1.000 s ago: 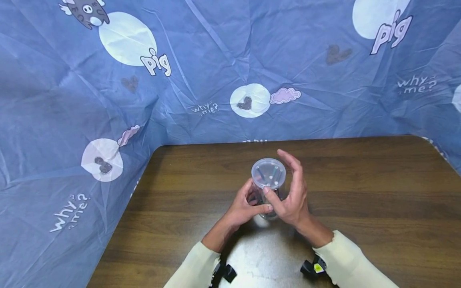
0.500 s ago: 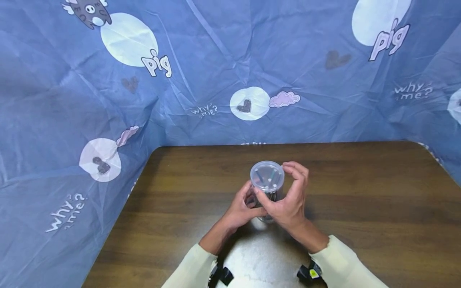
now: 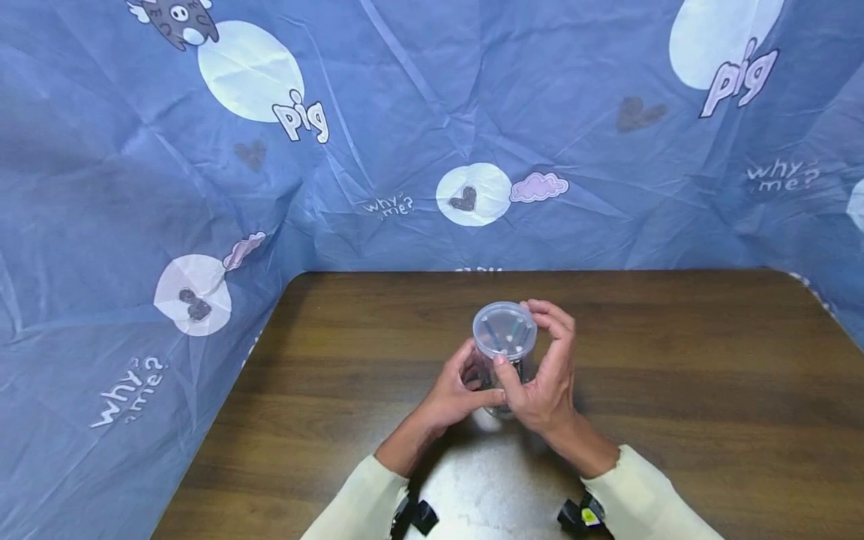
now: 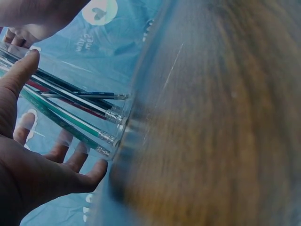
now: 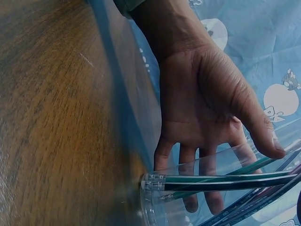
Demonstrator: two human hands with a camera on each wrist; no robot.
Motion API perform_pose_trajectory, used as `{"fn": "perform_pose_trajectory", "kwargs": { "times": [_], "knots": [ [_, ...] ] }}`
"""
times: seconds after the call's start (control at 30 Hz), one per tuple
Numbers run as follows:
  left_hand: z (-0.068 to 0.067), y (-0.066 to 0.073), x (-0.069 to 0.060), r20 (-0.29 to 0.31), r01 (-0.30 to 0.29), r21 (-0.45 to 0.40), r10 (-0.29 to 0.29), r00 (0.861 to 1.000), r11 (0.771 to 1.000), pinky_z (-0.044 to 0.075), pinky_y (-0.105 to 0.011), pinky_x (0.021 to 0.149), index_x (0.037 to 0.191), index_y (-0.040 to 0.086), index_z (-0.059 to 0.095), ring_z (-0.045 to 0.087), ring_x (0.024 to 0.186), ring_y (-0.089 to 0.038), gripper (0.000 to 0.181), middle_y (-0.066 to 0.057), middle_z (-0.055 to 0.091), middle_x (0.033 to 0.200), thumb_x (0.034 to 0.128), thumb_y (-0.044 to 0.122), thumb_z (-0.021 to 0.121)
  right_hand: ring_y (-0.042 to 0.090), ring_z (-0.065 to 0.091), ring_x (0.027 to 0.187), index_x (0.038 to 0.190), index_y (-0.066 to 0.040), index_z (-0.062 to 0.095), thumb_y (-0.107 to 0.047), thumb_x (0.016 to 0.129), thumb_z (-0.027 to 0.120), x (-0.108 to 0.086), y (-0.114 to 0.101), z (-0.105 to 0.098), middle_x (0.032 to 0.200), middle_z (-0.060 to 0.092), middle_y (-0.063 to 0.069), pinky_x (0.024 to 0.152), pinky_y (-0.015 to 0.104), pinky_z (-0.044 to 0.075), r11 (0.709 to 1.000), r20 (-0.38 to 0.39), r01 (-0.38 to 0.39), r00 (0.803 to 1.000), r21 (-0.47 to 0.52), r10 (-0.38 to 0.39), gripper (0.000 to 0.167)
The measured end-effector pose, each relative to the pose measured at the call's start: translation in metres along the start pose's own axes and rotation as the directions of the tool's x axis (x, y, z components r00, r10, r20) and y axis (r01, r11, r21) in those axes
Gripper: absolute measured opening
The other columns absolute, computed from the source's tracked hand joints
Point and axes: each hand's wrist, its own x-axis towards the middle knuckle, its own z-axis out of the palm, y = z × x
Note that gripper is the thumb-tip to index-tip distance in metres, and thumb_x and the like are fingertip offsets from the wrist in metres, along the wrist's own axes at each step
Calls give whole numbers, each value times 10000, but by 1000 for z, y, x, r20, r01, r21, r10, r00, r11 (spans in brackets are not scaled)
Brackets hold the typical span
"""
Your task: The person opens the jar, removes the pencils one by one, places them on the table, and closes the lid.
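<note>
A clear plastic jar [image 3: 483,367] stands upright on the table, topped by a round translucent lid [image 3: 501,327]. Inside it are several pencils [image 4: 84,126], green, black and dark red, their metal-banded ends down by the jar's base. My left hand [image 3: 451,391] grips the lower body, thumb across the near side and fingers round the left. Higher up, my right hand [image 3: 548,384] holds the lid's rim between a thumb in front and curled fingers at the right. In the right wrist view, its lower fingers show behind the clear wall.
The brown wooden table [image 3: 675,375] extends to both sides of the jar. Behind and to the left hangs a blue printed cloth [image 3: 378,112]. A small black camera [image 3: 424,517] sits at the left wrist, with another black device [image 3: 572,516] at the right.
My right index finger, raised away from the lid a second ago, has curled in to its rim. The right thumb shifted left along the rim, then back right. The left hand keeps its grip.
</note>
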Motion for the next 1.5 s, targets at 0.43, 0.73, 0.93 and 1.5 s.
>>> {"fn": "perform_pose_trajectory", "kwargs": {
  "times": [0.43,0.73,0.93,1.5],
  "knots": [
    [0,-4,0,-10,-26,-18,26,1000,1000,447,-521,1009,1464,112,425,557,1211,-279,770,-156,582,1331,797,76,808,459,504,1000,1053,181,457,-358,788,783,-13,20,3,1078,507,364,997,330,358,990,-60,45,997,-133,-53,684],
    [5,-3,3,-16,-21,-18,21,1000,1000,449,-510,1010,1457,112,434,560,1167,-221,768,-137,601,1272,792,101,818,486,540,1065,1087,205,420,-279,821,695,-15,27,-2,1155,489,392,1037,357,384,996,-20,55,998,-74,-56,618],
    [5,-2,4,-22,-22,-23,22,1000,999,441,-515,1019,1465,88,424,533,1218,-257,783,-162,577,1322,783,50,806,472,502,1073,1110,184,428,-423,829,753,-18,31,-3,1169,495,372,1033,326,351,989,-8,31,999,-144,-33,743],
    [3,-4,1,-27,-2,-14,2,1000,1000,427,-556,1023,1446,107,449,531,1211,-259,760,-147,594,1297,784,96,821,504,535,1045,1084,213,405,-189,769,663,-2,7,-1,1139,484,400,1039,371,375,996,21,55,998,-68,-54,572]
  ]
}}
